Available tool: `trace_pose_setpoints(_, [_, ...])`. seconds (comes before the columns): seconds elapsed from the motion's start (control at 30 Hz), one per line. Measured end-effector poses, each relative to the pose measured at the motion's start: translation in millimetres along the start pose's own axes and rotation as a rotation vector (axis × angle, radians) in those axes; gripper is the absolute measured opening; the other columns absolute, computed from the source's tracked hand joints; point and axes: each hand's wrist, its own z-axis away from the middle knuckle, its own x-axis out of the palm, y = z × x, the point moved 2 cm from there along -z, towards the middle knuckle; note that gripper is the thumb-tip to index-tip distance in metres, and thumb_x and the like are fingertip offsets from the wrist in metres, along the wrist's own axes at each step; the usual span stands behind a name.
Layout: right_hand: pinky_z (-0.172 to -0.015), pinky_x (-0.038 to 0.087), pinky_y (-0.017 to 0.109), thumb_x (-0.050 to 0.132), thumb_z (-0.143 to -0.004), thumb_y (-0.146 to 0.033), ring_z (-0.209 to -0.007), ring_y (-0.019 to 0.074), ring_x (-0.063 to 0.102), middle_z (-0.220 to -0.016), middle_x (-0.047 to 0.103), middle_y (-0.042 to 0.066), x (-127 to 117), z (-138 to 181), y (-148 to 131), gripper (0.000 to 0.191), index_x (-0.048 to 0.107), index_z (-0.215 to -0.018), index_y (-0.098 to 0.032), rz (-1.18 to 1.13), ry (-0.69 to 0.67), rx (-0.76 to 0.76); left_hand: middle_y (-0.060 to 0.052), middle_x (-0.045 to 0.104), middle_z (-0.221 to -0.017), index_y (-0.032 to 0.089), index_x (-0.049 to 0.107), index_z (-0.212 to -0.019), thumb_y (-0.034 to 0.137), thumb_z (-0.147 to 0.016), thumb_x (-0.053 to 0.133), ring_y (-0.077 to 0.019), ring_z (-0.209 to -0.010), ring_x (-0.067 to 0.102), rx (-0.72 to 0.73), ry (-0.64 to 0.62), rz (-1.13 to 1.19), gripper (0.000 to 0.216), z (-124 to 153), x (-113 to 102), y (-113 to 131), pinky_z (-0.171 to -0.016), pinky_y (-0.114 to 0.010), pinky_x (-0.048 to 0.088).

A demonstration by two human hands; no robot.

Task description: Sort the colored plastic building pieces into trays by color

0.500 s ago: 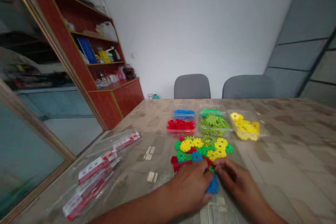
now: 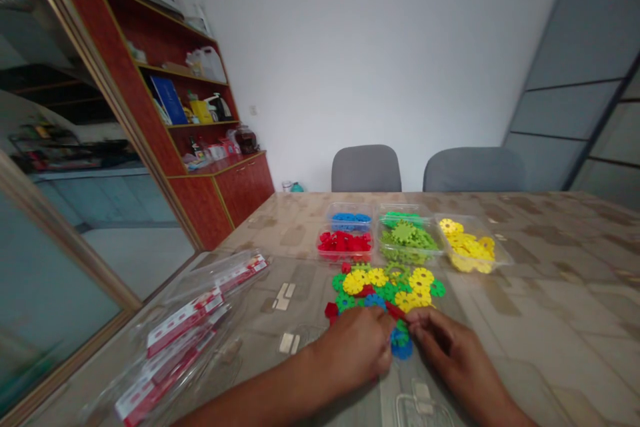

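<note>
A loose pile of plastic snowflake discs lies between and beyond my hands, with yellow discs (image 2: pixel 357 282), green discs (image 2: pixel 345 301) and a blue disc (image 2: pixel 375 301) among red pieces. My left hand (image 2: pixel 357 343) is curled over the pile's near left side, fingers closed; what they hold is hidden. My right hand (image 2: pixel 453 350) pinches thumb and forefinger at the end of a red plastic piece (image 2: pixel 397 311). Between the hands, a green disc lies over blue discs (image 2: pixel 401 351). Another red piece (image 2: pixel 331 311) sits left of my left hand.
Behind the pile stand clear tubs of red pieces (image 2: pixel 345 255), blue discs (image 2: pixel 351 219), light green discs (image 2: pixel 411 257) and yellow discs (image 2: pixel 470 248). Clear plastic packaging with red-and-white labels (image 2: pixel 185 320) lies on the left of the table. Two grey chairs (image 2: pixel 367 170) stand beyond.
My left hand has drawn slightly left, its fingers curling tighter, and more of the green and blue discs between the hands shows. My right hand stays nearly in place.
</note>
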Motion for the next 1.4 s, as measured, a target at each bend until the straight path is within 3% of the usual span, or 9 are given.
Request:
trace_pose_setpoints(0.17, [-0.069,0.051,0.028,0.048,-0.095,-0.045,-0.077,0.0209,0.066,-0.082,0.070,0.005,0.0,0.3,-1.3,0.031,0.064,-0.086,-0.021,0.029,-0.030,0.000,-0.001,0.067,-0.078,0.015,0.064,-0.079,0.011,-0.085,0.058,-0.0162,-0.071,0.062,-0.092,0.112,0.092,0.009,-16.2,-42.0,-42.8,-0.066,-0.024,0.047])
trace_pose_setpoints(0.27, [-0.066,0.050,0.027,0.046,-0.096,-0.046,-0.073,0.0203,0.064,-0.077,0.067,0.003,0.1,-1.1,-2.4,0.032,0.063,-0.082,-0.021,0.064,-0.030,0.002,-0.003,0.066,-0.085,0.011,0.066,-0.089,0.020,-0.095,0.058,-0.0186,-0.077,0.064,-0.198,0.187,0.078,0.012,-38.3,-71.4,-81.0,-0.071,-0.032,0.053])
trace_pose_setpoints(0.37, [-0.065,0.051,0.027,0.046,-0.095,-0.045,-0.072,0.0200,0.064,-0.076,0.066,0.003,0.4,-2.3,-1.7,0.031,0.062,-0.082,-0.021,0.086,-0.022,-0.014,-0.007,0.063,-0.114,0.014,0.062,-0.116,0.033,-0.097,0.061,-0.0238,-0.096,0.065,-0.249,0.257,0.080,0.027,-58.9,-97.0,-108.6,-0.082,-0.041,0.056])
trace_pose_setpoints(0.53, [-0.064,0.051,0.027,0.047,-0.095,-0.042,-0.070,0.0196,0.065,-0.076,0.068,0.002,0.9,-0.9,3.1,0.029,0.064,-0.082,-0.021,0.110,-0.017,-0.036,-0.009,0.060,-0.123,0.015,0.059,-0.123,0.034,-0.097,0.061,-0.0274,-0.104,0.063,-0.261,0.367,0.102,0.033,-77.0,-119.6,-115.4,-0.086,-0.044,0.055])
trace_pose_setpoints(0.77, [-0.060,0.050,0.026,0.049,-0.092,-0.039,-0.066,0.0186,0.064,-0.072,0.067,0.001,-7.7,-5.7,-6.2,0.028,0.064,-0.077,-0.022,0.104,0.077,-0.057,-0.010,0.059,-0.125,0.016,0.058,-0.125,0.033,-0.098,0.060,-0.0250,-0.104,0.063,-0.244,0.376,0.145,0.032,-74.1,-107.2,-111.7,-0.086,-0.044,0.055])
trace_pose_setpoints(0.97, [-0.060,0.050,0.030,0.052,-0.087,-0.046,-0.068,0.0214,0.064,-0.076,0.068,0.005,-32.8,-21.3,3.4,0.029,0.065,-0.084,-0.020,0.112,0.182,0.061,-0.004,0.071,-0.097,0.017,0.069,-0.099,0.021,-0.095,0.057,-0.0192,-0.088,0.065,-0.156,0.269,0.205,0.013,-17.3,-68.0,-88.4,-0.085,-0.032,0.051])
trace_pose_setpoints(1.07, [-0.058,0.049,0.028,0.049,-0.090,-0.043,-0.067,0.0202,0.063,-0.076,0.068,0.004,-27.0,-17.3,-7.8,0.027,0.065,-0.085,-0.021,0.117,0.064,0.049,-0.002,0.073,-0.092,0.019,0.071,-0.096,0.021,-0.092,0.055,-0.0183,-0.083,0.065,-0.112,0.223,0.242,0.017,16.6,-53.9,-80.2,-0.080,-0.027,0.048])
trace_pose_setpoints(1.27, [-0.068,0.050,0.029,0.062,-0.085,-0.026,-0.078,0.0209,0.066,-0.091,0.072,0.003,16.4,14.1,-60.5,0.009,0.069,-0.091,-0.028,0.305,-0.482,-0.204,-0.004,0.070,-0.097,0.016,0.069,-0.097,0.018,-0.088,0.054,-0.0196,-0.088,0.063,-0.128,0.165,0.236,0.018,32.4,-49.2,-92.4,-0.081,-0.027,0.044])
trace_pose_setpoints(1.4, [-0.069,0.050,0.029,0.050,-0.093,-0.027,-0.078,0.0205,0.066,-0.087,0.071,0.004,3.5,7.1,-51.6,0.017,0.067,-0.088,-0.026,0.378,-0.401,-0.182,-0.002,0.067,-0.095,0.019,0.069,-0.097,0.024,-0.086,0.061,-0.0184,-0.083,0.061,-0.109,0.063,0.230,0.014,34.5,-52.6,-88.2,-0.079,-0.026,0.044])
